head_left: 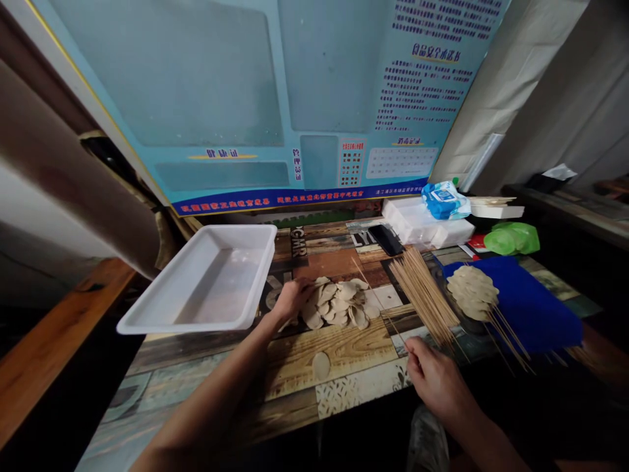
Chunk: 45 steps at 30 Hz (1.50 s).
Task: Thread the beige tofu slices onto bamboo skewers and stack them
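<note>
My left hand [293, 299] reaches to the left edge of a loose pile of pale, flat oval slices [339, 303], its fingertips touching them. Whether it pinches one of the slices I cannot make out. One single slice [321, 366] lies apart, nearer the table's front edge. Closed around the lower end of a thin wooden skewer [393, 326] is my right hand [435, 377]. The skewer points up and away to the left, bare along its visible length. To the right of it lies a bundle of wooden skewers [423, 298].
A white plastic tub [196, 321] stands at the left. On the right, skewers loaded with slices [472, 292] rest by a blue cloth [535, 305]. Behind are a black phone [386, 240], white paper packs [417, 223], a wipes pack [445, 200] and a green bag [512, 238].
</note>
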Tool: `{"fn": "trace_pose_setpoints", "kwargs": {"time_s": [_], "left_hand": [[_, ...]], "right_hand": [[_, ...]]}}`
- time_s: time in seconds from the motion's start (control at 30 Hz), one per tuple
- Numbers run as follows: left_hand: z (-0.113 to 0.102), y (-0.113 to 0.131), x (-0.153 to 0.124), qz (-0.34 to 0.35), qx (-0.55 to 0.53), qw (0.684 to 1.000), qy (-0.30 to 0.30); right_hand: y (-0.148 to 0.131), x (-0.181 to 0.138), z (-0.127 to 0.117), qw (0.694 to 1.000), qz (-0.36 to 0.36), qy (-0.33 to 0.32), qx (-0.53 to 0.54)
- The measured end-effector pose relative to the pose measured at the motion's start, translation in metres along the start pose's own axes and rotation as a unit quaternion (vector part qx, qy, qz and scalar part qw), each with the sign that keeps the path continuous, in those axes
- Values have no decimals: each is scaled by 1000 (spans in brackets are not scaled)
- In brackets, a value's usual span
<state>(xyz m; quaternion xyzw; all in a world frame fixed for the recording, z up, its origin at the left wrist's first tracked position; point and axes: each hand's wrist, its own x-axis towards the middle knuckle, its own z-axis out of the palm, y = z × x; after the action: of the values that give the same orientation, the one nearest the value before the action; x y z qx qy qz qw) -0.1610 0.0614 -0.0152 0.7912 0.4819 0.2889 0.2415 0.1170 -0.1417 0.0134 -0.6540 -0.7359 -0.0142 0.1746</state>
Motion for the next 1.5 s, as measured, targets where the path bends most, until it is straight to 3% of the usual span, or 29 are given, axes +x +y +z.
{"fn": "trace_pose_setpoints", "kwargs": {"time_s": [0.13, 0.3, 0.37, 0.57, 0.7, 1.0, 1.1, 1.2, 1.33, 1.4, 1.5], "left_hand": [[-11, 7, -13, 13, -13, 999, 42], [-23, 13, -51, 84, -48, 993, -64], [-21, 13, -61, 71, -42, 995, -65], [2, 5, -59, -13, 94, 995, 38], [11, 4, -55, -47, 128, 990, 28], [9, 10, -54, -105, 141, 984, 3], [7, 16, -54, -103, 79, 991, 17], [2, 23, -52, -112, -85, 988, 58], [-5, 25, -51, -165, -320, 931, 58], [-7, 22, -51, -177, -350, 917, 71], [-9, 17, -53, -161, -320, 929, 88]], "right_hand": [[-9, -8, -2, 999, -8, 21, 40], [-19, -14, -8, 996, -14, 43, 71], [-23, -13, -8, 996, -24, 35, 74], [-33, -14, -2, 994, -36, 2, 101], [-34, -18, 1, 993, -40, -9, 115], [-30, -23, 7, 993, -38, -19, 110], [-30, -24, 7, 993, -34, -27, 114], [-30, -25, 6, 992, -30, -44, 112], [-31, -28, 6, 987, -48, -72, 136], [-32, -29, 7, 985, -55, -78, 147], [-32, -30, 9, 984, -55, -75, 150]]}}
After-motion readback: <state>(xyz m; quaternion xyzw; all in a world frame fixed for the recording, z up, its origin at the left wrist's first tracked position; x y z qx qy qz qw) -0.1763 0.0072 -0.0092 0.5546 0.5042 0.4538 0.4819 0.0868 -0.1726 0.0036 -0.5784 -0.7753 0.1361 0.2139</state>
